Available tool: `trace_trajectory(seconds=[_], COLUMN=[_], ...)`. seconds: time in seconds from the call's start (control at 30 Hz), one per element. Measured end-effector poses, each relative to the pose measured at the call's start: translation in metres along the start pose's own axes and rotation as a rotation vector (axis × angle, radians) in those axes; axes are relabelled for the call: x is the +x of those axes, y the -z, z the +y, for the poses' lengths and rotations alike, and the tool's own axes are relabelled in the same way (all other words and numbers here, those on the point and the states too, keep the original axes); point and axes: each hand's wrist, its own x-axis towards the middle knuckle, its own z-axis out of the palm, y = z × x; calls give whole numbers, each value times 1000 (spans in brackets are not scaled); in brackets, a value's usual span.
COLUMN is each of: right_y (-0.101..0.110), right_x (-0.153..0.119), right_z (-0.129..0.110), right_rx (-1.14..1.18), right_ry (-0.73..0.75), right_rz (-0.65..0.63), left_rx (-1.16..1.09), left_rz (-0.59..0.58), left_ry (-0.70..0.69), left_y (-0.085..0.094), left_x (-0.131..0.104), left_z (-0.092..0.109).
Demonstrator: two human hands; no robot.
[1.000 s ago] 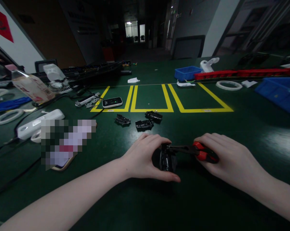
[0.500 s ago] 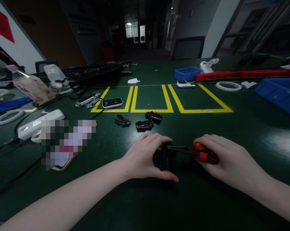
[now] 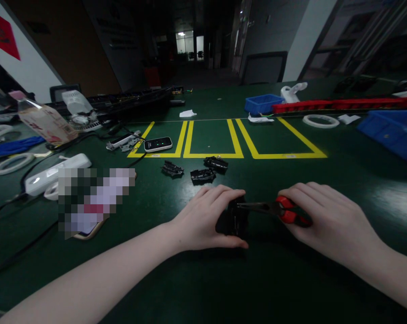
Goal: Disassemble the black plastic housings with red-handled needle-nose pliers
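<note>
My left hand (image 3: pixel 206 218) grips a black plastic part (image 3: pixel 236 218) between thumb and fingers, low over the green table. Its exact kind is too dark to make out. In my right hand (image 3: pixel 325 220) are red-handled pliers (image 3: pixel 286 210), fingers wrapped round the grips. The pliers' dark, narrow jaws point left and meet the upper part of the black plastic part. Just beyond my left hand lie three similar black parts: one on the left (image 3: pixel 172 168), one in front (image 3: pixel 202 176) and one behind it (image 3: pixel 216 164).
Yellow tape outlines (image 3: pixel 213 155) mark the green table (image 3: pixel 176 279) ahead. On the left are a phone (image 3: pixel 98 207), a white power strip (image 3: pixel 58 173), a small white device (image 3: pixel 158 144) and a bottle (image 3: pixel 43 119). Blue bins (image 3: pixel 392 135) and a tape roll (image 3: pixel 321 120) stand right.
My right hand and the pliers have shifted slightly to the right, the jaws still at the black part. The black part has moved a little with my left fingers.
</note>
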Motion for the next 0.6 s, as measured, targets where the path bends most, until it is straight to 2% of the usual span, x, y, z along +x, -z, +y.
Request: trace_trajectory(seconds=[0.17, 0.4, 0.6], right_y=[0, 7, 3], right_x=[2, 4, 4], right_z=[-2, -2, 1], right_rx=[30, -77, -107], right_ry=[-1, 61, 63], right_rz=[5, 45, 18], left_rx=[-24, 63, 101], left_rz=[-50, 56, 13], left_ry=[-14, -54, 7], left_y=[3, -2, -4], left_x=[1, -2, 0], left_z=[0, -2, -2])
